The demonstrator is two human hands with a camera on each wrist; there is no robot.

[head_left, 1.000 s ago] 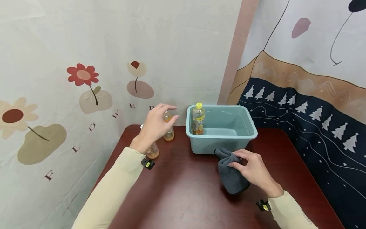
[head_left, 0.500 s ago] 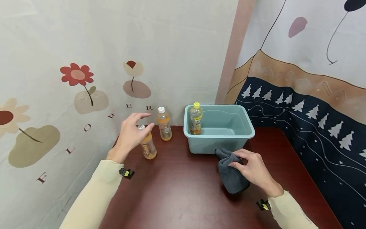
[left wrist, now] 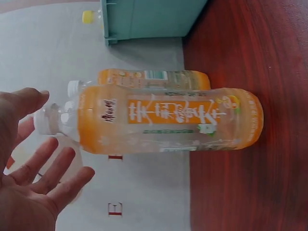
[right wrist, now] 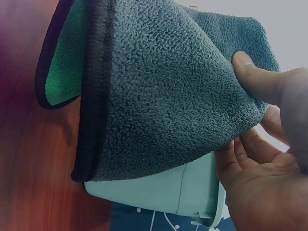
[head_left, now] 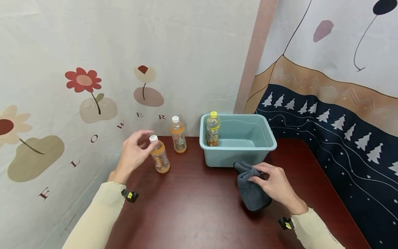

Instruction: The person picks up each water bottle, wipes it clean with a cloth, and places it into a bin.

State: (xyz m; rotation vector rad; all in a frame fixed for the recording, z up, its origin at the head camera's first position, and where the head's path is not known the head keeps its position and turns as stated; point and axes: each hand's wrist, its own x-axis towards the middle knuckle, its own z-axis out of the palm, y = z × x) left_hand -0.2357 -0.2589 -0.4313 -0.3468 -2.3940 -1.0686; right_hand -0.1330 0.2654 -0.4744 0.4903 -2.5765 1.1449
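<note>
My left hand (head_left: 132,152) is at the white cap of an upright plastic bottle with an orange label (head_left: 161,159). In the left wrist view the thumb and the spread fingers lie around the neck, not closed on it; whether they touch it I cannot tell. Behind it stands a similar white-capped bottle (head_left: 179,138). My right hand (head_left: 276,183) pinches a dark grey cloth (head_left: 253,193) between thumb and fingers. The cloth hangs folded in front of the blue-green bin (head_left: 236,157), its lower end close above the table.
A yellow-capped bottle (head_left: 213,131) stands inside the bin at its left end. The dark red wooden table (head_left: 186,214) meets a printed cloth backdrop (head_left: 199,69) at the back and a navy tree-patterned one (head_left: 342,148) on the right.
My left hand has moved left and down, from in front of the bottles to the nearer one's cap, uncovering the rear bottle. The right hand keeps its hold on the cloth.
</note>
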